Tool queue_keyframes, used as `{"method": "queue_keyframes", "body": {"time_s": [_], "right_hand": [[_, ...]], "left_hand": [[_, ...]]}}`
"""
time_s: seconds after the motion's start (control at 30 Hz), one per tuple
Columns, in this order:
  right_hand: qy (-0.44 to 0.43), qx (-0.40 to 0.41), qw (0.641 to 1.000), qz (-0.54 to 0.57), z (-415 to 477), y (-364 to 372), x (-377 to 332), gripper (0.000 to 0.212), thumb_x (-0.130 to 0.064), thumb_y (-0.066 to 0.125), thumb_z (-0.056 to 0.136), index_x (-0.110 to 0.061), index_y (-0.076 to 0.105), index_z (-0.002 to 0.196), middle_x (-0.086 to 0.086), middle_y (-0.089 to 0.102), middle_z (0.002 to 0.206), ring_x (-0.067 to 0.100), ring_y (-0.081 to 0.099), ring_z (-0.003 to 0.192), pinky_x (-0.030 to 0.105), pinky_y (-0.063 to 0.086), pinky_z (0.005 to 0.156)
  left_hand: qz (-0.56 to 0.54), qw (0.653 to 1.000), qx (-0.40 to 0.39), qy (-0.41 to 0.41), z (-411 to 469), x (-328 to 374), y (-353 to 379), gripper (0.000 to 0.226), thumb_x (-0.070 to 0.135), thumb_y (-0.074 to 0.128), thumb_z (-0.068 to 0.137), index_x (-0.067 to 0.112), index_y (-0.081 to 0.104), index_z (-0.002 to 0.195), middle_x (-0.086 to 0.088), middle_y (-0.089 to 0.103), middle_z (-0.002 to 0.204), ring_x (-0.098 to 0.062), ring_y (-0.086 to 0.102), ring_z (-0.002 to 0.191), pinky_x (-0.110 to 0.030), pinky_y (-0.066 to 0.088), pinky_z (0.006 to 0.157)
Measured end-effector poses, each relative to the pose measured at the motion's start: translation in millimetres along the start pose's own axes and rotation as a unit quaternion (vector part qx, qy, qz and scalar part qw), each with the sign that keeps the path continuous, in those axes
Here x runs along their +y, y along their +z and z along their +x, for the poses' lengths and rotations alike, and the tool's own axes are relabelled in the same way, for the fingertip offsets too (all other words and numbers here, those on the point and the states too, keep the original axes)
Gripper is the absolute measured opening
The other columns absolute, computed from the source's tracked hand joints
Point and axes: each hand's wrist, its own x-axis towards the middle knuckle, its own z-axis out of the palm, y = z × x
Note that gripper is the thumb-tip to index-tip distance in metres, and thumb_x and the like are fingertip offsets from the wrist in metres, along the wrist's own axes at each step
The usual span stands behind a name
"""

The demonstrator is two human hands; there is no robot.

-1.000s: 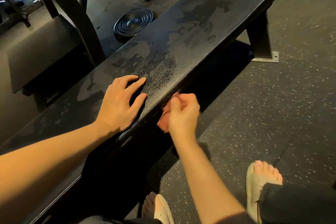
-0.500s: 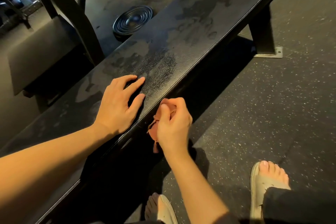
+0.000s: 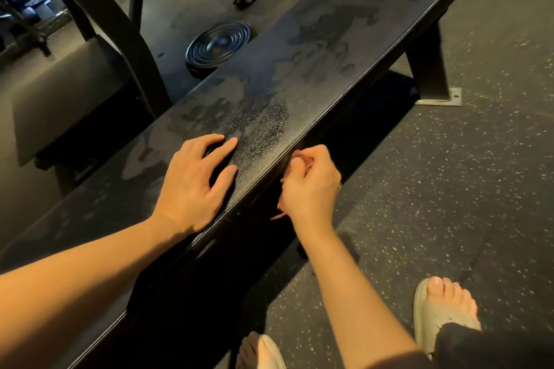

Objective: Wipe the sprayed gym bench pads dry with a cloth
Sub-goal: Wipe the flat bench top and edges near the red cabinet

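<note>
at far left a dark frame upright [image 3: 99, 24] slants up from the floor, and a ribbed round disc [image 3: 220, 45] lies on the floor just behind the surface [image 3: 359, 24].

the left hand [image 3: 195, 183] lies flat on top of the surface, fingers straight and a little spread, holding nothing. its palm sits close to the stitched near edge.

the surface is a long black pad. its long axis runs from lower left, by the person, away to upper right. a speckled damp-looking patch [image 3: 263, 126] begins just beyond the left fingertips, and darker blotches [image 3: 329, 39] spread further along toward the far end.

the right hand [image 3: 311, 186] is curled tight round a reddish cloth [image 3: 278, 216]. most of the cloth is hidden in the fist and only a scrap shows beneath it. this hand is pressed to the side face of the pad, just under the top edge, so the cloth is below the marked top, not on it.

the left hand is nearer the marks but bare. i judge the cloth must rise over the edge, then travel away along the long axis.

further right, the bench leg [image 3: 425, 69] stands on the speckled floor [image 3: 449, 174], and a sandalled foot [image 3: 440, 314] is planted near the lower corner.
</note>
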Motion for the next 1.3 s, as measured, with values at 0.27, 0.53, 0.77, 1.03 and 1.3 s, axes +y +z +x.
{"method": "queue_keyframes", "body": {"time_s": [0.27,0.53,0.77,1.03,1.3], "right_hand": [[-0.02,-0.033,0.999,-0.011,-22,1,-12,0.006,-0.016,0.056,0.091,-0.02,0.061,0.094,-0.006,0.069,0.089,0.012,0.062,0.085,0.026,0.041,0.079],[0.05,-0.027,0.998,-0.036,13,-14,-17,0.007,-0.008,0.054,0.099,-0.011,0.06,0.101,0.003,0.065,0.101,0.004,0.052,0.075,0.0,0.035,0.056],[0.011,-0.03,0.999,-0.016,-41,7,-20,0.006,-0.016,0.055,0.094,-0.021,0.057,0.097,-0.002,0.068,0.095,0.017,0.062,0.091,0.031,0.043,0.083],[0.063,0.016,0.997,-0.047,17,-8,-1,0.007,-0.014,0.056,0.095,-0.012,0.062,0.099,0.003,0.068,0.09,0.029,0.062,0.092,0.03,0.034,0.076],[0.048,-0.004,0.997,-0.054,25,-6,3,0.009,-0.015,0.053,0.095,-0.023,0.054,0.09,0.006,0.069,0.091,0.026,0.065,0.083,0.014,0.043,0.064]], "left_hand": [[-0.002,1.0,0.0,-0.001,-1,-1,-1,0.051,0.044,0.045,0.101,0.024,0.054,0.148,0.001,0.051,0.145,-0.021,0.043,0.136,-0.042,0.036,0.113],[-0.002,1.0,-0.008,-0.005,-1,-3,0,0.051,0.046,0.043,0.102,0.026,0.054,0.147,0.0,0.051,0.145,-0.022,0.044,0.136,-0.048,0.038,0.111],[-0.01,1.0,-0.005,-0.009,-2,-1,1,0.051,0.047,0.043,0.101,0.026,0.055,0.147,-0.001,0.052,0.145,-0.022,0.044,0.135,-0.048,0.038,0.111],[-0.009,1.0,-0.008,-0.009,-2,-1,-1,0.051,0.047,0.043,0.102,0.027,0.054,0.147,0.001,0.051,0.145,-0.021,0.043,0.137,-0.048,0.037,0.112],[-0.003,1.0,-0.003,-0.004,0,-3,0,0.05,0.045,0.043,0.103,0.026,0.053,0.148,0.002,0.051,0.145,-0.021,0.042,0.137,-0.047,0.037,0.113]]}}
